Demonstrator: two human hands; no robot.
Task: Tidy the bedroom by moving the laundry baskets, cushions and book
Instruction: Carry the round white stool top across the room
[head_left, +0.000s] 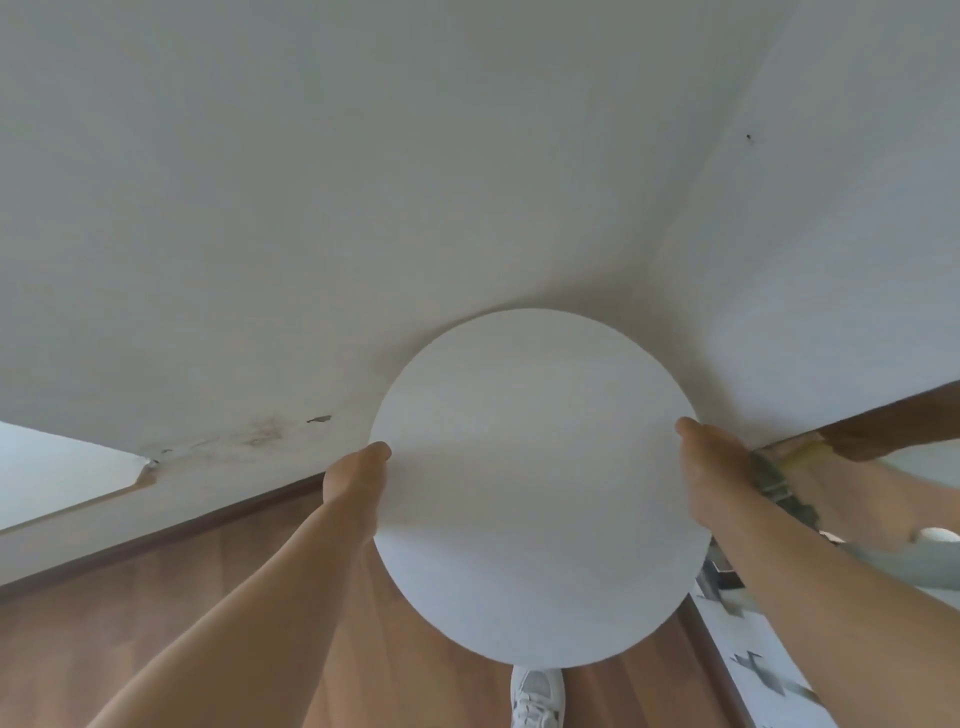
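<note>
A large round white laundry basket fills the middle of the view; only its flat, plain top shows, and its sides and contents are hidden. My left hand grips its left edge with the thumb over the rim. On the right edge, my right hand holds it the same way. The basket is held above the wooden floor, close to the corner of two white walls. No cushions or book are in view.
White walls meet in a corner behind the basket, with a brown skirting board below. A mirror at the right reflects my arm. A white surface juts in at the left. My white shoe stands on the wooden floor.
</note>
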